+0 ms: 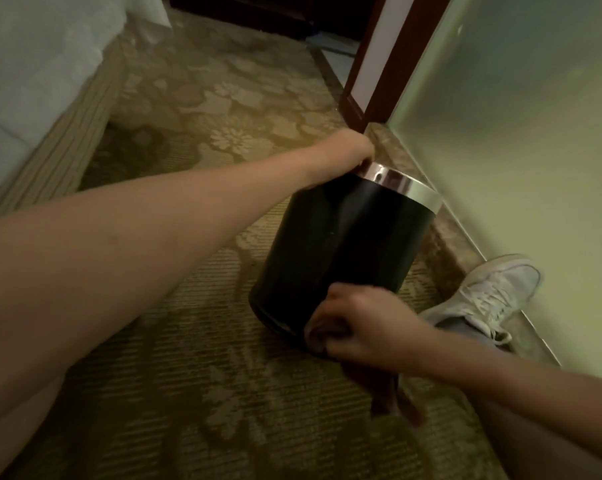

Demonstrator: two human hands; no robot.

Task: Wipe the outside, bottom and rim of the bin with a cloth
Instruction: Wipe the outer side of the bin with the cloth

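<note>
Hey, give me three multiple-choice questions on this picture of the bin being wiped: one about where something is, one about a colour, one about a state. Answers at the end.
1. Where does the left hand hold the black cylindrical bin?
A. At its shiny silver metal rim band
B. Under its base
C. Halfway down its wall

2. What colour is the lace-up shoe beside the bin?
A. Red
B. White
C. Black

3. What is the right hand doing?
A. Lying open and empty
B. Gripping a dark crumpled cloth
C. Resting on the shoe

Answers:
1 A: the fingers curl over the silver band at the bin's top.
2 B: the shoe's upper and laces are white.
3 B: the cloth is bunched in the curled fingers, by the bin's lower edge.
</note>
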